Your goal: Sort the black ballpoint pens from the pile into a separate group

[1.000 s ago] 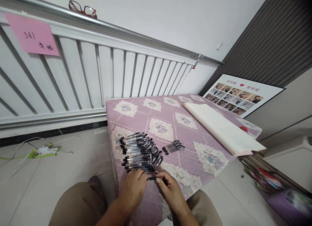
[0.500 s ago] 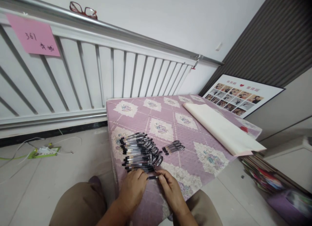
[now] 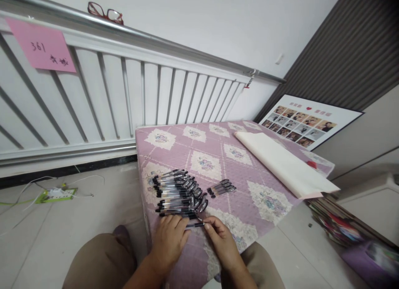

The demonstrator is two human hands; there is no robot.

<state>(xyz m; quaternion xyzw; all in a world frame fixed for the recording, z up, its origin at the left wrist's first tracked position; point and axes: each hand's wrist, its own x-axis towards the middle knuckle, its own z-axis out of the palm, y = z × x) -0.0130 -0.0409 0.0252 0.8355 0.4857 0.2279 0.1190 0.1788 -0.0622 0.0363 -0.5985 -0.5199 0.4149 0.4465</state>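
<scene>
A pen with a black grip lies level between my two hands, low over the near edge of the table. My right hand pinches its right end between thumb and fingertips. Curled around the left part of the pen, which is mostly hidden, is my left hand; its fingertips reach the nearest pens of the pile. That pile of clear-barrelled pens with black ends lies just beyond my left hand. To its right a small group of similar pens lies side by side.
A purple flowered cloth covers the table. A cream sheet lies folded across its right side. Behind stands a white radiator; glasses rest on its pipe. A power strip with cables lies on the floor at left.
The right hand has shifted slightly right with the end of the pen, and more of the barrel shows beside the left hand. The left thumb has moved a little away from the fingers.
</scene>
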